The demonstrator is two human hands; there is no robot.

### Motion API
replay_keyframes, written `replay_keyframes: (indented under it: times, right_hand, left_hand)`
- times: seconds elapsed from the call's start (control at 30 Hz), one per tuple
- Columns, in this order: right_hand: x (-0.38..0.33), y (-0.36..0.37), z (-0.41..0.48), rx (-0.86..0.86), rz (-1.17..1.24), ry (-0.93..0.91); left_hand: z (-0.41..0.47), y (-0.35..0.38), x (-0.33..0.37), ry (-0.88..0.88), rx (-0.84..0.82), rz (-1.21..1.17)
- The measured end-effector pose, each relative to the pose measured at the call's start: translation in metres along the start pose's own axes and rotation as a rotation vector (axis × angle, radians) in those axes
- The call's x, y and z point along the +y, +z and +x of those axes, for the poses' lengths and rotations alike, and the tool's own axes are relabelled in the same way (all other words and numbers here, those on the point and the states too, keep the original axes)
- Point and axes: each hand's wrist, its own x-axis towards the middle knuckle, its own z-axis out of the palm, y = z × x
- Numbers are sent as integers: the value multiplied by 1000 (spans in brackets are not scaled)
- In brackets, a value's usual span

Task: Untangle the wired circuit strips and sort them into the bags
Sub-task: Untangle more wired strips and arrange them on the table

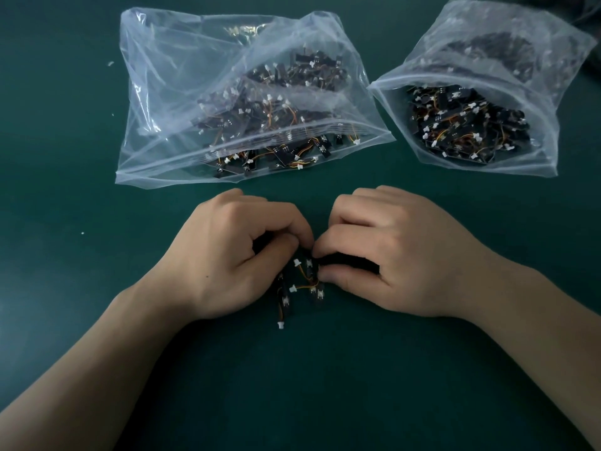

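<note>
A small tangle of black circuit strips (300, 283) with orange wires and white connectors lies on the green table between my hands. My left hand (234, 255) pinches the tangle's upper left with curled fingers. My right hand (387, 252) pinches its right side between thumb and fingers. Part of the tangle is hidden under both hands. One strip with a white connector trails toward me. Beyond the hands lies a large clear bag (182, 92) holding several strips, its mouth facing me. At the right stands a second clear bag (507, 40), open and full of strips.
The dark green table (65, 288) spreads all around. A few tiny white specks (110, 63) lie at the far left. A dark object (592, 14) shows at the top right corner behind the second bag.
</note>
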Motion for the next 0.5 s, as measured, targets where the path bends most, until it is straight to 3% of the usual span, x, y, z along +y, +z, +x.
replay_keyframes:
  times: [0.5]
  right_hand:
    - [-2,-5,-2,-59,72,-24]
  left_hand:
    - [2,-4,1,37,-61,-25]
